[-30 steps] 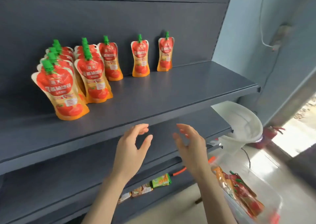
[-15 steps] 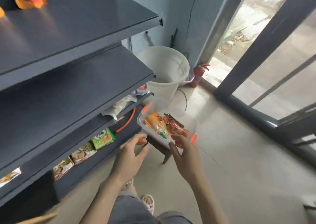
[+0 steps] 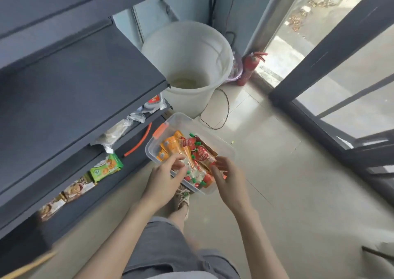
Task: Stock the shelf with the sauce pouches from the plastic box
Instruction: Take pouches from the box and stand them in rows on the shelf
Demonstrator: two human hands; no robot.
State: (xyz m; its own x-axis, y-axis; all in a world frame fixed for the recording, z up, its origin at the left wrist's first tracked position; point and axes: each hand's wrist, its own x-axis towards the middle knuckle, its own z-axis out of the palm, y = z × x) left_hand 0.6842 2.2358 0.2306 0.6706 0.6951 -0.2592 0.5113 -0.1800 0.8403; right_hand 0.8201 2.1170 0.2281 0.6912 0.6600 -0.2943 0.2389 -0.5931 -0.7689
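On the floor by the shelf unit stands a clear plastic box (image 3: 226,149) with orange latches, holding several red and orange sauce pouches (image 3: 199,153) with green caps. Both my hands are down in it. My left hand (image 3: 164,179) touches the pile at the box's near left, with thumb and forefinger spread either side of a pale pouch. My right hand (image 3: 229,177) is at the near right, its fingers extended against the red pouches. Neither hand plainly grips a pouch. The grey shelf (image 3: 85,82) runs along the left; its stocked upper part is out of view.
A big white bucket (image 3: 187,50) stands just behind the box, with a red fire extinguisher (image 3: 248,67) beside it. Snack packs (image 3: 105,168) lie on the bottom shelf. A black cable (image 3: 225,112) loops on the tiled floor. A dark door frame (image 3: 319,61) is at the right.
My view has dropped from the stocked shelf to the floor. Both hands came down from in front of the shelf into the box and now touch the pouches.
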